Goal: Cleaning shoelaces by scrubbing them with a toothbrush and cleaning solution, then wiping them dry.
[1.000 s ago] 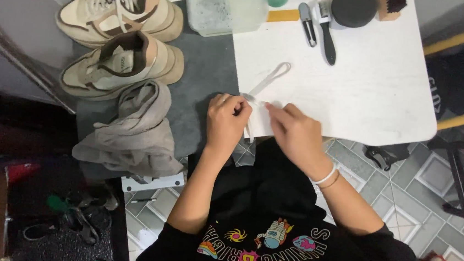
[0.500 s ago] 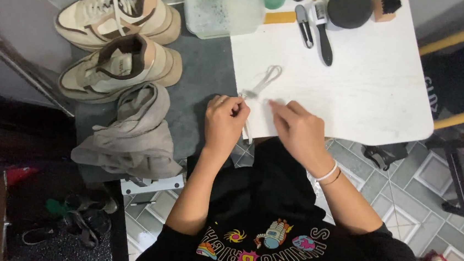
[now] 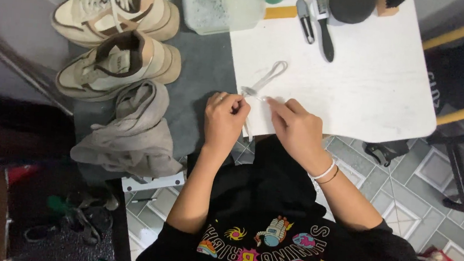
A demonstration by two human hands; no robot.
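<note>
Left hand (image 3: 224,119) is curled shut w/ a narrow grip, thumb & finger pinching one end of a thin white shoelace (image 3: 266,79). Right hand (image 3: 297,131) is just beside it, fingers (image 3: 278,105) pinched tight on the lace too, a bit to the right. Both hands sit at the near edge of the white surface (image 3: 368,86), almost touching each other. What goes on right between the fingertips is too small to see.

The lace is the main thing. It starts at the two hands & runs up & away from the person, slanting to the right, w/ a long loop lying flat on the surface. So its long way points from the hands toward the far side. Both hands are on the near end; left hand is closest to where the loop begins, right hand holds the short bit next to it.

Farther out, at the far end of the surface: a black brush (image 3: 324,27), a small dark clip thing (image 3: 305,13), a round black sponge (image 3: 351,3) & a see-through tub (image 3: 222,5) w/ foamy stuff in it.

Left of the surface, on a gray mat (image 3: 203,73), two tan & cream sneakers (image 3: 119,39) lie side by side. The far one has laces in, the near one looks like it has none. A crumpled gray cloth (image 3: 132,131) lies near them, well apart from the hands.
</note>
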